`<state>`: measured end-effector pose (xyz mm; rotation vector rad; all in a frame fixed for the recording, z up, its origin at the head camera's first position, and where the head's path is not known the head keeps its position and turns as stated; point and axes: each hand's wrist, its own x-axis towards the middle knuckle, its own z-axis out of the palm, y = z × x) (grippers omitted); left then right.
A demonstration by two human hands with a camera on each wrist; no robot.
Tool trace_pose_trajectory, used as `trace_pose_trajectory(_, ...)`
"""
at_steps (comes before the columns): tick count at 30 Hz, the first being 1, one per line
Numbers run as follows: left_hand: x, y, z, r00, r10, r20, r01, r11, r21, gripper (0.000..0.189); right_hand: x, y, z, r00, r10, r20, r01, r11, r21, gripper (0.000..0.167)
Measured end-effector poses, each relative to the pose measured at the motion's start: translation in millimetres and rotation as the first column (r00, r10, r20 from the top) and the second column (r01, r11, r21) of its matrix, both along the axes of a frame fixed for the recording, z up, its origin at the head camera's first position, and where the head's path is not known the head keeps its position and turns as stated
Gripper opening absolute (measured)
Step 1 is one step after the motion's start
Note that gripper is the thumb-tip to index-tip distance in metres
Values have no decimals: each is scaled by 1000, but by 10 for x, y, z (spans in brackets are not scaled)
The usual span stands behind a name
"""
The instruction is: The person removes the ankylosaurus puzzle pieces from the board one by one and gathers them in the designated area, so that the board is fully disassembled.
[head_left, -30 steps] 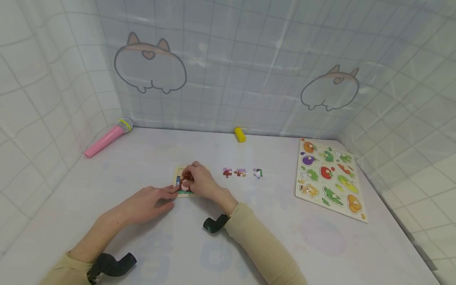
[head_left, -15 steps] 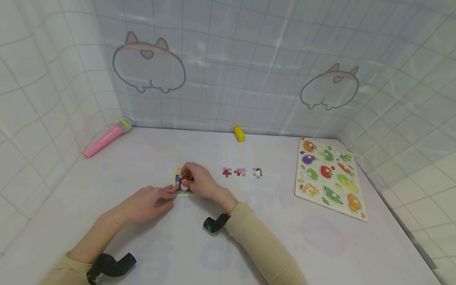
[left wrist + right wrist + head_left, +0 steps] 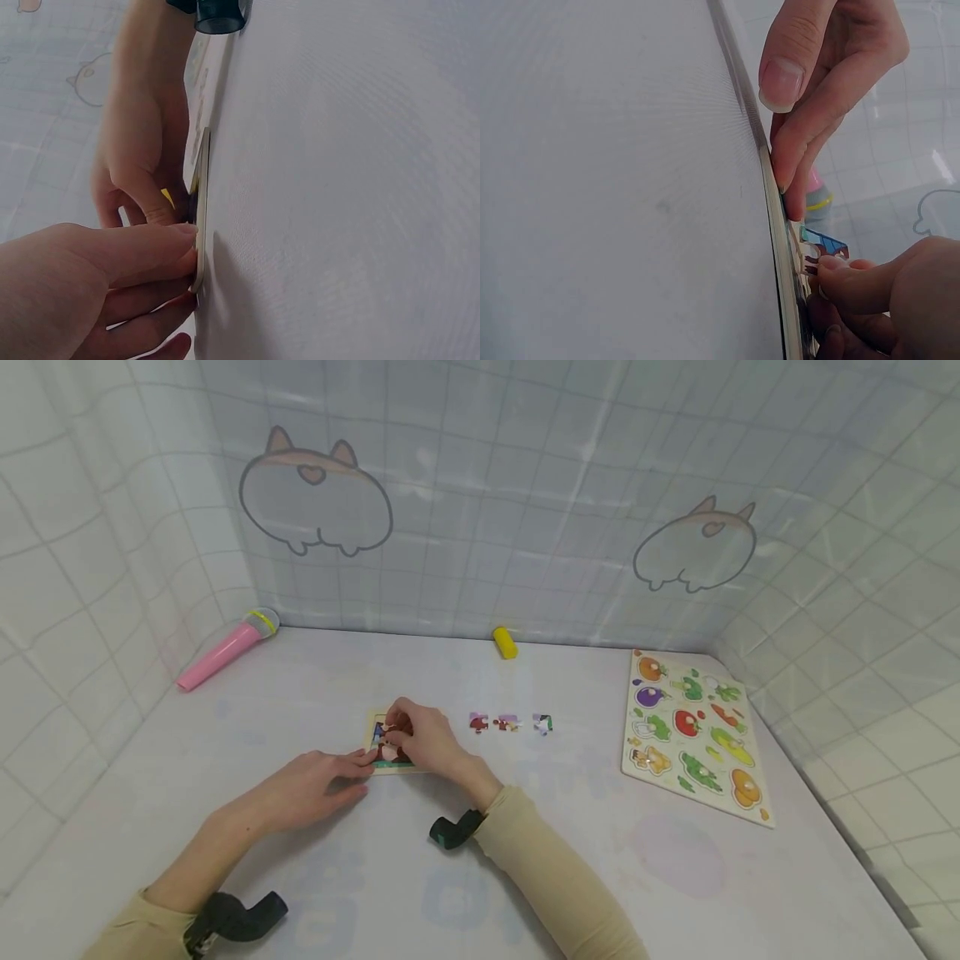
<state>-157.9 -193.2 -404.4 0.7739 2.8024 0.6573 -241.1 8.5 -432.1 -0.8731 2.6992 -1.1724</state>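
On the table lies a small wooden jigsaw puzzle board with a pale frame and a brown animal picture. My left hand rests at its left edge, fingers extended and fingertips touching the frame. My right hand is over the board and covers its right part. In the right wrist view its thumb and fingers pinch a jigsaw piece with blue and brown on it, tilted up from the board. To the right lie three loose pieces: a brown one, a brown-and-purple one and a white-and-green one.
A vegetable peg puzzle board lies at the right. Against the back wall is a yellow cylinder. A pink toy microphone sits at the far left. Tiled-pattern curtains enclose the table at the back and sides.
My right hand has shifted slightly right and away from me over the board, uncovering more of the picture. My left hand stays in place, and the three loose pieces have not moved.
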Motion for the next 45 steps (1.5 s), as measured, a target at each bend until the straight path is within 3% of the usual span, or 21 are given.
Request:
trace_pose_trajectory(4, -7, -1, 3, 1000, 0, 5, 0, 1000, 1, 35, 10, 11, 28, 999, -29, 30, 29, 999, -15, 9)
trace_pose_trajectory(9, -12, -2, -10, 1000, -6, -3, 6, 1000, 4, 34, 10, 91, 34, 998, -7, 68, 11, 998, -58, 10)
trace_pose_trajectory(16, -5, -6, 6, 1000, 0, -13, -1, 1000, -2, 34, 58, 425, 106, 992, 13, 124, 0, 994, -105, 12)
trace_pose_trajectory(30, -4, -8, 23, 1000, 2, -27, -2, 1000, -1, 31, 99, 1277, 136, 975, -131, 178, 150, 984, -95, 15)
trace_pose_trajectory(38, 3, -5, 4, 998, 7, -61, -7, 1000, -13, 30, 115, 1374, 115, 980, -133, 149, 143, 988, -57, 16)
trace_pose_trajectory(45, 15, 64, -7, 985, 6, -170, -25, 993, -113, 28, 121, 1378, 80, 989, -120, 89, 121, 993, -7, 14)
